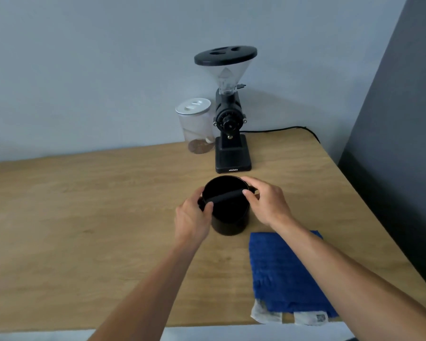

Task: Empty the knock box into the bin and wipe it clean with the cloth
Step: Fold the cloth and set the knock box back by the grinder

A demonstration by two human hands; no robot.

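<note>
A black round knock box stands upright on the wooden table, with a black bar across its open top. My left hand grips the bar's left end at the rim. My right hand grips the bar's right end, fingers over the far rim. The box's inside is dark and I cannot see what it holds. A blue cloth lies flat on the table just right of and nearer than the box, partly under my right forearm. No bin is in view.
A black coffee grinder with a clear hopper stands behind the box near the wall, its cable running right. A clear jar with a white lid sits left of it. The wooden table ends close on the right and front.
</note>
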